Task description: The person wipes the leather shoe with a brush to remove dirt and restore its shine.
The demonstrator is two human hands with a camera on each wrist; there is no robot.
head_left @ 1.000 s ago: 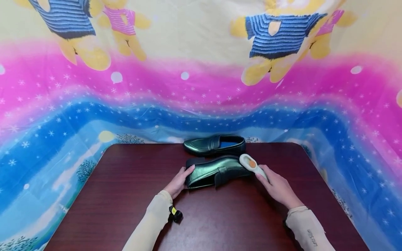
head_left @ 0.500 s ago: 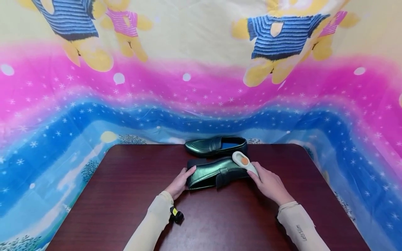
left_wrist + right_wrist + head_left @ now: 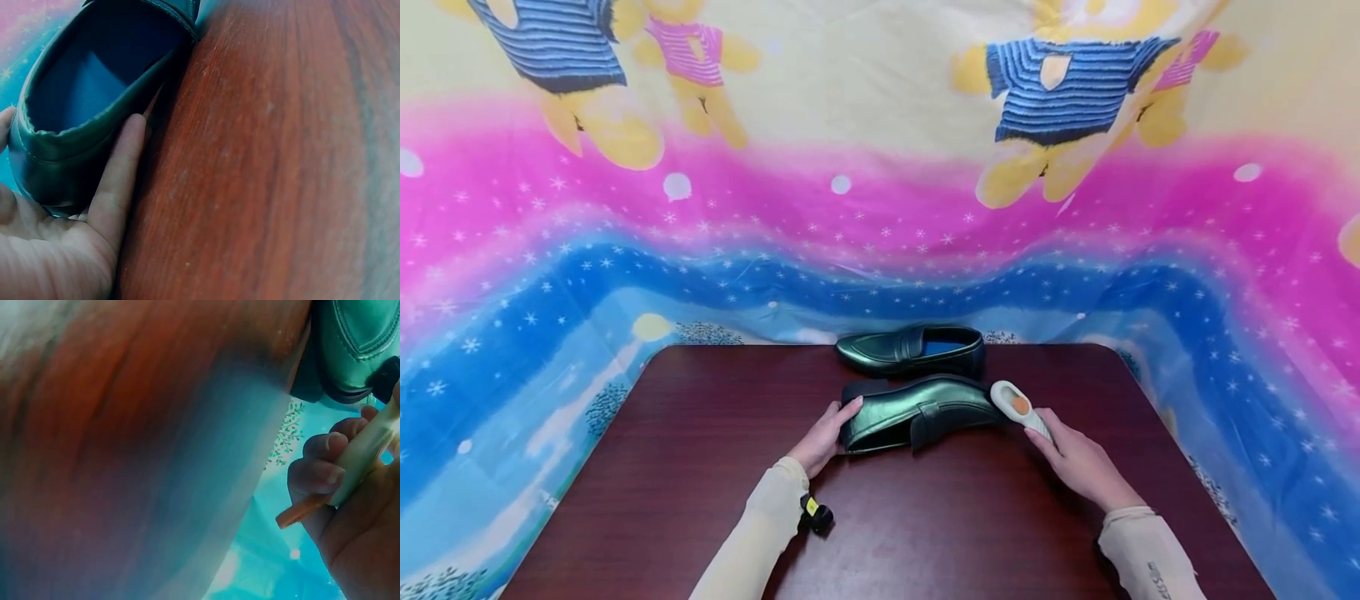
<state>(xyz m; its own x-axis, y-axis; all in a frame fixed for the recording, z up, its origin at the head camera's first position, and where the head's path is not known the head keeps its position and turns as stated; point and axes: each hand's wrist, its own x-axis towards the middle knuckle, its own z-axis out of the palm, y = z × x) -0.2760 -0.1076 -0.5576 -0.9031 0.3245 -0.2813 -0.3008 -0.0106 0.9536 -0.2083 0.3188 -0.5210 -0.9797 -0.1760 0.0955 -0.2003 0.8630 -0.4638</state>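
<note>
A shiny dark green loafer (image 3: 891,410) lies tilted on its side at mid-table, its opening toward me and its toe to the right. My left hand (image 3: 824,437) holds it by the heel, and the left wrist view shows a finger along the heel's side (image 3: 59,165) below the blue insole. In my right hand (image 3: 1081,460) is a white-handled brush (image 3: 1032,420), held at the toe end. Dark bristles (image 3: 384,380) show close to the toe (image 3: 365,334) in the right wrist view, with an orange tab (image 3: 303,510) at the handle's other end.
The matching green loafer (image 3: 887,350) stands upright behind, near the far edge of the brown wooden table (image 3: 722,483). A patterned cloth (image 3: 880,208) with bears hangs around the back and sides. A small black device (image 3: 817,515) sits at the left wrist.
The brush moved left over the loafer's toe, then back to the right, off the tip of the toe. My left hand and both loafers stay in place.
</note>
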